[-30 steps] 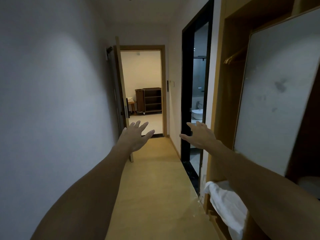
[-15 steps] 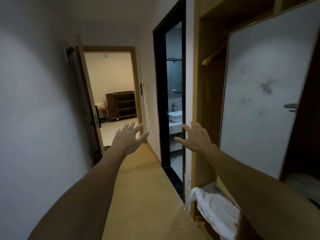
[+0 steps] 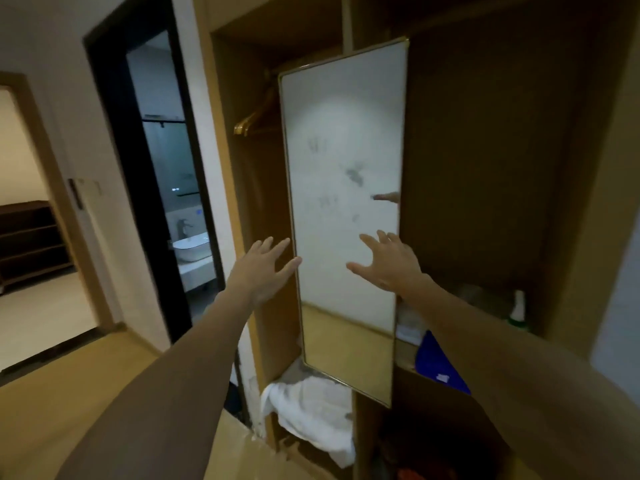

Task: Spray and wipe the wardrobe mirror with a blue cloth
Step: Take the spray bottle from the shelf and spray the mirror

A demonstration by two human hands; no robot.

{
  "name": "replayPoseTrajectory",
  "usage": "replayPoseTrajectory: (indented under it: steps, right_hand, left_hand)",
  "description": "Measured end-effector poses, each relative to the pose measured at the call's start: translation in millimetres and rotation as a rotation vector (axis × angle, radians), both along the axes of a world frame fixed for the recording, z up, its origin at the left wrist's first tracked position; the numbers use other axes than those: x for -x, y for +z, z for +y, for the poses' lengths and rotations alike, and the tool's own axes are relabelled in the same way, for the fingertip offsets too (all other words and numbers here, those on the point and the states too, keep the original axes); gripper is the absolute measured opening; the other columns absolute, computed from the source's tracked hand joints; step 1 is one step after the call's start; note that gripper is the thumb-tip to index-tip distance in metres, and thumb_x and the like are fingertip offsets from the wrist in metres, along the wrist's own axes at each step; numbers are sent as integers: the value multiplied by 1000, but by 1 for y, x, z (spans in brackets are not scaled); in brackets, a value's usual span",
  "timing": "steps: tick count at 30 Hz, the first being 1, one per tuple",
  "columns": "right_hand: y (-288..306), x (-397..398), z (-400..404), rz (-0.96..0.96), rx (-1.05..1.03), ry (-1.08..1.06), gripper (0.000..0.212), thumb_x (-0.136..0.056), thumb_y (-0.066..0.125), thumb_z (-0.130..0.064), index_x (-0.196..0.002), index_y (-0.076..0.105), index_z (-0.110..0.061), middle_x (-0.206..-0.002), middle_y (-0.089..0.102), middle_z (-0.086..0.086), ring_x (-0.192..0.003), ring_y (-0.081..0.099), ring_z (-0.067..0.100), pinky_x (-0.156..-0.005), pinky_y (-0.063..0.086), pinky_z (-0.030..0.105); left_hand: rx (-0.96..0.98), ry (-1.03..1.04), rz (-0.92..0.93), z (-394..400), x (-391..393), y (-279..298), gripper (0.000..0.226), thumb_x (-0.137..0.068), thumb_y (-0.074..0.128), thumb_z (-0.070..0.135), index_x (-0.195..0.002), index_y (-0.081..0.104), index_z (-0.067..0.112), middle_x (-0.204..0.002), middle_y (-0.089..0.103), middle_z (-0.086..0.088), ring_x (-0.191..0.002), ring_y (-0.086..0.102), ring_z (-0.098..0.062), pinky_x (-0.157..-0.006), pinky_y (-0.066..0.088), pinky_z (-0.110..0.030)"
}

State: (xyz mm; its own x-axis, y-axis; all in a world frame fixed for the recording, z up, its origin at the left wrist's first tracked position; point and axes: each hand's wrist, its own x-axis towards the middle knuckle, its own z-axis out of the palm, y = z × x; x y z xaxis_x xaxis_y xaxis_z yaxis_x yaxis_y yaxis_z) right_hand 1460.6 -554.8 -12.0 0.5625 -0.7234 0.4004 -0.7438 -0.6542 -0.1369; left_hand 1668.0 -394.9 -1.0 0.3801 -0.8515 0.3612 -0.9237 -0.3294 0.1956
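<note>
A tall gold-framed mirror [image 3: 341, 140] stands inside the open wooden wardrobe, its glass smudged with handprints and a dark smear. My left hand [image 3: 264, 270] is raised at the mirror's left edge, fingers spread, holding nothing. My right hand [image 3: 389, 263] hovers in front of the lower glass, also spread and empty. A blue cloth [image 3: 440, 367] lies on the wardrobe shelf below my right forearm. A spray bottle [image 3: 517, 311] with a white top stands at the back right of that shelf.
White towels [image 3: 311, 407] are heaped in the wardrobe's lower left compartment. Gold hangers [image 3: 252, 117] hang on the rail behind the mirror. A dark-framed bathroom doorway [image 3: 166, 188] with a basin is to the left, and a wooden floor [image 3: 52, 403] runs below.
The view has swung right from the corridor onto the wardrobe, bringing the whole mirror, blue cloth and bottle into sight. Both open hands now sit in front of the mirror.
</note>
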Motion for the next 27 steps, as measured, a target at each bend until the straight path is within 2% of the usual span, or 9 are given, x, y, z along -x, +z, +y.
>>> replayPoseTrajectory:
  steps: [4,9,15,18,22,27]
  right_hand:
    - [2,54,-26,40,-31,-160,81,-88,43,-72,-153,21,-29,-161,21,10,-148,18,33,-117,23,52]
    - [9,116,-47,14,-28,-289,82,-86,46,-73,-152,21,-32,-161,22,9,-149,18,32,-118,23,52]
    - [22,180,-59,-114,-88,-396,85,-86,46,-73,-153,21,-29,-160,23,12,-147,23,35,-115,28,54]
    - [29,200,-63,-112,-58,-419,85,-85,47,-73,-154,20,-29,-161,22,11,-147,23,35,-114,30,54]
    - [34,216,-69,-244,-121,-423,88,-85,54,-70,-154,19,-29,-162,21,9,-146,25,36,-114,33,55]
    - [25,218,-71,-454,-220,-415,93,-83,60,-67,-155,18,-25,-160,26,10,-144,32,33,-112,37,52]
  left_hand:
    - [21,-175,18,-49,30,2,67,-99,28,63,-158,21,31,-167,17,-4,-155,11,-24,-125,14,-48]
    - [70,-298,43,-106,82,7,66,-100,29,63,-158,22,33,-167,18,0,-155,11,-21,-124,14,-45]
    - [1,-402,17,-162,153,9,69,-97,24,69,-158,18,36,-168,15,0,-155,12,-23,-122,18,-47]
    - [-25,-450,-13,-183,187,11,70,-96,22,71,-157,16,38,-168,12,0,-155,9,-25,-122,16,-49]
    - [0,-520,10,-198,210,14,68,-97,28,68,-157,19,37,-168,15,0,-155,12,-26,-121,17,-50]
    - [78,-546,151,-211,208,12,71,-96,39,67,-155,28,30,-163,30,-2,-149,30,-29,-115,32,-51]
